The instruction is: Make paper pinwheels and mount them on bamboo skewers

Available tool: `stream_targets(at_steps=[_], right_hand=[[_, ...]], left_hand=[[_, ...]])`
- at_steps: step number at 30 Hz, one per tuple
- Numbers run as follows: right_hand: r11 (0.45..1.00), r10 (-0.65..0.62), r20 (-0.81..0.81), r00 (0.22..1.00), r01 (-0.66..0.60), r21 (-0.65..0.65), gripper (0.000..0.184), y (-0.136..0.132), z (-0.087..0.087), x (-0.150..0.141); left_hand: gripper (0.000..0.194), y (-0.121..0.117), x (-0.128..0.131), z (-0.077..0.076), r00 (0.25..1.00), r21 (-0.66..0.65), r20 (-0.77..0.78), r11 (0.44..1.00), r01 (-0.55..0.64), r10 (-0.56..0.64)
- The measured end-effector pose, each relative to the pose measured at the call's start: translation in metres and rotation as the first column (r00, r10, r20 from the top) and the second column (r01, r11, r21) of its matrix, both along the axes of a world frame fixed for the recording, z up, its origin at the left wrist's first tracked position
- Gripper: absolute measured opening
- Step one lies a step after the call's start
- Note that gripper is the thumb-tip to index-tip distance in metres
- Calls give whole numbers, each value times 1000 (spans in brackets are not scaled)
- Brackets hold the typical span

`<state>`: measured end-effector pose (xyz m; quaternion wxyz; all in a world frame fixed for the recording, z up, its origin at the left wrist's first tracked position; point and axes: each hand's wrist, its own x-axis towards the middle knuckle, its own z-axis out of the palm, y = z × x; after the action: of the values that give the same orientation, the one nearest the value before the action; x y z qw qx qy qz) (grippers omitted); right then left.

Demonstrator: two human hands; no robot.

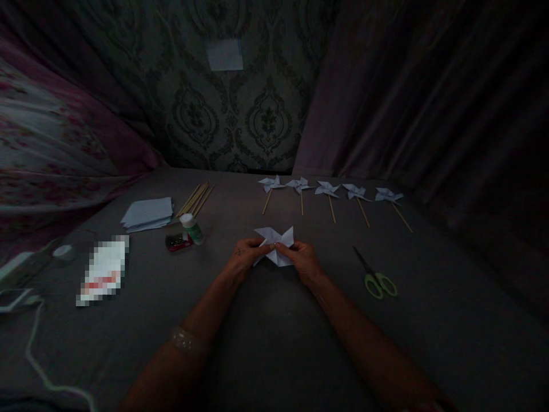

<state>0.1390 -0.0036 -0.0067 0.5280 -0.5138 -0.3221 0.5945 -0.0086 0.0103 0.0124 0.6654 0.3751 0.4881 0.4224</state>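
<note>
Where the left side is crowded, paper stack (pixel 148 213), sticks (pixel 195 199), red box (pixel 180 247) and bottle (pixel 195 231) cluster. Left hand (pixel 245 256) and right hand (pixel 305 262) pinch a paper pinwheel (pixel 270 234) between them, thumbs near its centre; two blade tips point away from the wearer (long axis: cannot tell). Beyond and rightward, five stick-mounted pinwheels (pixel 328 189) form a row; nearer, scissors (pixel 369 269) point away, leftward.
</note>
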Motion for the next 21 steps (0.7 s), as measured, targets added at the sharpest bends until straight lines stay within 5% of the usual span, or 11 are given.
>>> stream_targets(at_steps=[21], right_hand=[[1000,-19,-35,999,19,8,42,-3,9,-3]], left_hand=[[38,0,1,1,999,25,45,1000,-1,0]])
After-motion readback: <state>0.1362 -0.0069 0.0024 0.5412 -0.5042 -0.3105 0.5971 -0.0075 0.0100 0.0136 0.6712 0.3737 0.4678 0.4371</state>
